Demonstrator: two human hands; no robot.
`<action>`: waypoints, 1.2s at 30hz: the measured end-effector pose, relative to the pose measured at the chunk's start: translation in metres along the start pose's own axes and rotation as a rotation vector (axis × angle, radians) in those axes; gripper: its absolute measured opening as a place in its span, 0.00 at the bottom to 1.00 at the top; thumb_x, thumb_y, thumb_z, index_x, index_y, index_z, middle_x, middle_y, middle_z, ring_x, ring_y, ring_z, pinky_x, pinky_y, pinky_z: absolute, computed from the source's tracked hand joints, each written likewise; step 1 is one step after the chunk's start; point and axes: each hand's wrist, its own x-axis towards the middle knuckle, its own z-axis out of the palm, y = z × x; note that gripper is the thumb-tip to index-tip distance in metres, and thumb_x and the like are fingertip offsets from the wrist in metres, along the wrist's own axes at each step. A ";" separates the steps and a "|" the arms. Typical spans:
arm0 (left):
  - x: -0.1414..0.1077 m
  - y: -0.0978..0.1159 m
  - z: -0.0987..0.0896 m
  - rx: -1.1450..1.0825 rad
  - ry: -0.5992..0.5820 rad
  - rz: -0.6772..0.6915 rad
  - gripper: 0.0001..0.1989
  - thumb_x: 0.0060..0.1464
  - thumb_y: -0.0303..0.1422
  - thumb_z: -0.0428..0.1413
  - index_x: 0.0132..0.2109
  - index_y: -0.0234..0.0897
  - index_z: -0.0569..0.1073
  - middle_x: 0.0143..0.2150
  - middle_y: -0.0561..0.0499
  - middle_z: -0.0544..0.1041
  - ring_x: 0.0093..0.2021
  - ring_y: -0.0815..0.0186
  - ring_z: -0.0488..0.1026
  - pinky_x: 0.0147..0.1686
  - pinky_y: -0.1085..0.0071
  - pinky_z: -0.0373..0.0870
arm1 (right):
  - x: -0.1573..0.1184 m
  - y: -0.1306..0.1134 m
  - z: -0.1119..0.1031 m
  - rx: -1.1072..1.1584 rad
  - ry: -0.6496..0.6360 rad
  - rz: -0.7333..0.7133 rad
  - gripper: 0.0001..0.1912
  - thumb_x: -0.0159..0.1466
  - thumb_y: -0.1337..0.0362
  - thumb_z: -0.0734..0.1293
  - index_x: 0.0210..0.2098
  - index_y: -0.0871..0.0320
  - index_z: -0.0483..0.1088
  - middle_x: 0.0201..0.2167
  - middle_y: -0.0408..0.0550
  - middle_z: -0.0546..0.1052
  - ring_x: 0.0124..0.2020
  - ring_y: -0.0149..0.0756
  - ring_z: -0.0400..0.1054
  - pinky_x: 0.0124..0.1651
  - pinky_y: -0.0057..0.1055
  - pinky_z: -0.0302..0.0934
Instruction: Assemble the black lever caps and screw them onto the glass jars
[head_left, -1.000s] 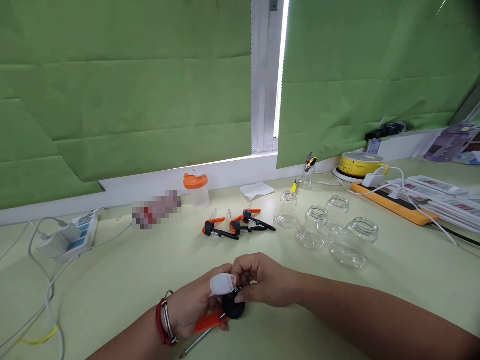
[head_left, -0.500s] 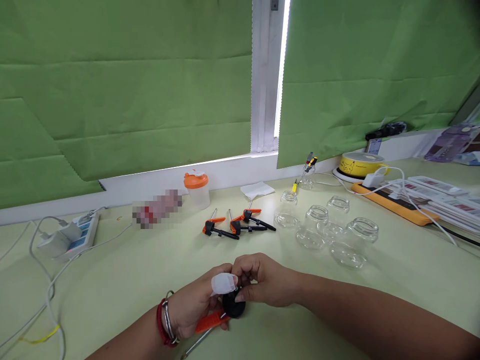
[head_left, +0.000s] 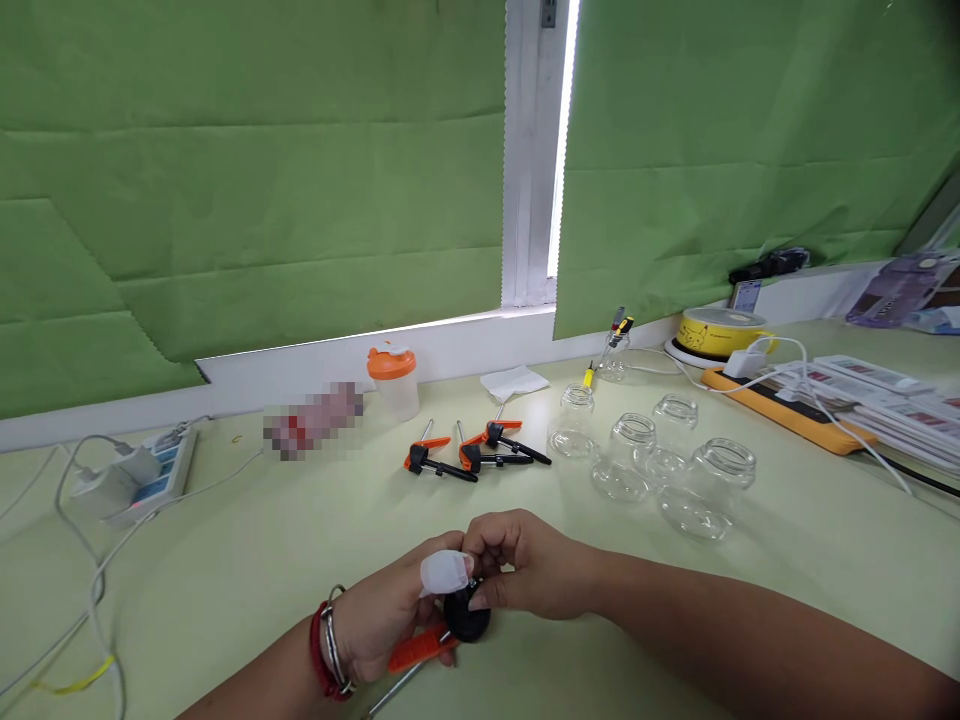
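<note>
My left hand (head_left: 390, 610), its thumb wrapped in a white covering, is closed round a part with an orange handle (head_left: 417, 648) and a round black piece (head_left: 466, 612). A thin metal rod (head_left: 396, 690) sticks out below it towards the front edge. My right hand (head_left: 525, 560) pinches the black piece near its top, thumb against its face. The fingertips of both hands meet there, hiding the exact joint. Beyond the hands lie several similar orange-and-black parts (head_left: 442, 465) with metal rods.
Several clear glass jars (head_left: 634, 460) stand to the right. An orange-lidded cup (head_left: 394, 380), a white tissue (head_left: 514, 382) and screwdrivers in a small jar (head_left: 615, 355) are at the back. A white power strip (head_left: 161, 475) with cables lies left; an orange one (head_left: 787, 408) lies right.
Both hands keep the same grip on the orange-and-black part. The view has shifted only slightly; nothing else has visibly moved.
</note>
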 end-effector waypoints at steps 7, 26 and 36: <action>0.000 0.001 0.001 -0.005 0.027 -0.010 0.23 0.41 0.48 0.60 0.41 0.37 0.70 0.32 0.51 0.67 0.31 0.66 0.67 0.25 0.71 0.67 | -0.001 0.004 -0.001 -0.005 0.011 0.016 0.13 0.47 0.65 0.75 0.30 0.60 0.69 0.27 0.40 0.68 0.28 0.26 0.60 0.31 0.25 0.57; 0.000 0.001 0.000 0.005 0.018 -0.005 0.20 0.43 0.46 0.58 0.40 0.37 0.67 0.33 0.50 0.67 0.32 0.65 0.66 0.26 0.71 0.67 | -0.001 -0.006 0.002 0.065 0.011 0.047 0.12 0.47 0.68 0.74 0.26 0.61 0.66 0.25 0.39 0.68 0.26 0.25 0.60 0.31 0.24 0.58; 0.000 0.001 -0.001 0.019 0.000 0.007 0.19 0.46 0.45 0.57 0.39 0.36 0.67 0.34 0.49 0.67 0.32 0.65 0.66 0.26 0.71 0.68 | 0.000 -0.008 0.002 0.062 0.016 0.051 0.11 0.47 0.73 0.72 0.26 0.61 0.66 0.24 0.39 0.68 0.26 0.24 0.60 0.30 0.23 0.58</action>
